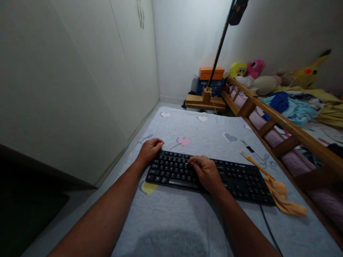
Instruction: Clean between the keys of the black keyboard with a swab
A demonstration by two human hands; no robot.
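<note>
Head view: a black keyboard [235, 178] lies on the cloth-covered tabletop [166, 214], a little aslant, its left end farther off and its right end nearer. It is long and full-sized, with dark keys bearing pale marks, a wide space bar [182, 184] along the near edge and a number block at the right. A small pale strip shows near its far right edge, and a dark cable [268, 225] runs nearer from beneath the right part. The right hand [206, 171] is over the middle keys, thumb and fingers together, clamped on a small white-tipped thing [188, 163], mostly hidden. The left hand [151, 150] is at the far left corner, fingers drawn together; I cannot tell whether that grip is clamped on the keyboard's edge. Just beyond the keyboard, to the left, lies a cotton swab [176, 145]. By its far right corner is a yellow-handled brush [255, 164], with a crumpled orange cloth [284, 196] beside the right end.
</note>
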